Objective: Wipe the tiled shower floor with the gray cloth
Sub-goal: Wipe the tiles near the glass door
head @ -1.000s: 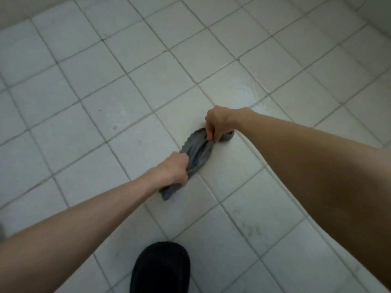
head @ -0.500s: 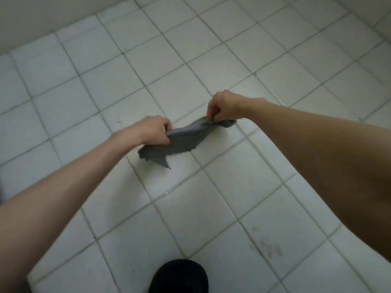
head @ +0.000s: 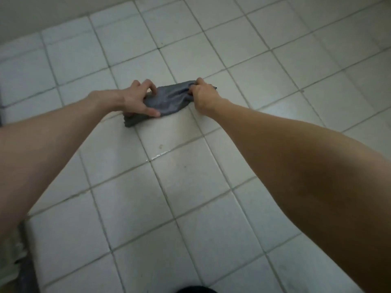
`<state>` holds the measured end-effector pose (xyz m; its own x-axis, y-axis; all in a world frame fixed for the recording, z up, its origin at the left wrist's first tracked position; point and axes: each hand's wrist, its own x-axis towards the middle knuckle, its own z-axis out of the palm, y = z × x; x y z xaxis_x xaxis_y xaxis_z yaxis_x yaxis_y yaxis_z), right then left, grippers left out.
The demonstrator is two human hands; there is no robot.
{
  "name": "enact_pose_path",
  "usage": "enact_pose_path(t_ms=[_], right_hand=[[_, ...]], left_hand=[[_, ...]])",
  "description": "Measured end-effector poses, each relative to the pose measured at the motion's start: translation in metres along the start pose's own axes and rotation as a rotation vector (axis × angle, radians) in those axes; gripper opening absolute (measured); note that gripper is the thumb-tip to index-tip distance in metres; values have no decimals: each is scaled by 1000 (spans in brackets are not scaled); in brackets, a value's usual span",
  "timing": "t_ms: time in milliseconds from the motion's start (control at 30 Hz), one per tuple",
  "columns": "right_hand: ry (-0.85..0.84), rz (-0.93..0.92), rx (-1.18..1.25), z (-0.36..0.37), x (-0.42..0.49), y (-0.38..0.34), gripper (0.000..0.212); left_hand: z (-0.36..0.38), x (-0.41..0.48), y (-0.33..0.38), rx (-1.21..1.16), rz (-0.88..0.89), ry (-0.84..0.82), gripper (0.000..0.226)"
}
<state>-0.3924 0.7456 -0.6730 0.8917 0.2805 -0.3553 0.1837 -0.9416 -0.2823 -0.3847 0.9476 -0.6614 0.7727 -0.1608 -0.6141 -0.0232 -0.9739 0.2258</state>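
Stretching left-to-right between left grip (head: pixel 135 100) and right grip (head: pixel 204 98), both pinching its ends: gray cloth (head: pixel 171 100).

The gray cloth (head: pixel 169 100) is bunched up and wrinkly, stretched sideways low over the tiled shower floor (head: pixel 190 182). The left hand (head: pixel 135 100) grips its left end and the right hand (head: pixel 204 96) pinches its right end. The floor has pale square tiles with dark lines between, and one spot shines wet.
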Motion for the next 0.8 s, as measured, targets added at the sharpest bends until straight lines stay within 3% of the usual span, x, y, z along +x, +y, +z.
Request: enact_pose_path(t_ms=[133,300,533,700,800], right_hand=[[52,34,28,-1,-2,3,34],[-9,51,47,3,-26,11,31],[-144,63,-129,6,-79,30,32],[-291,102,-290,9,-110,36,25],[-231,96,-265,4,-108,27,24]], left_hand=[[14,-5,1,41,58,265,32],[66,-48,27,-207,-97,450,18],[154,-115,104,-259,-59,336,24],[193,-143,148,-223,68,205,22],[177,-142,137,-219,67,234,18]])
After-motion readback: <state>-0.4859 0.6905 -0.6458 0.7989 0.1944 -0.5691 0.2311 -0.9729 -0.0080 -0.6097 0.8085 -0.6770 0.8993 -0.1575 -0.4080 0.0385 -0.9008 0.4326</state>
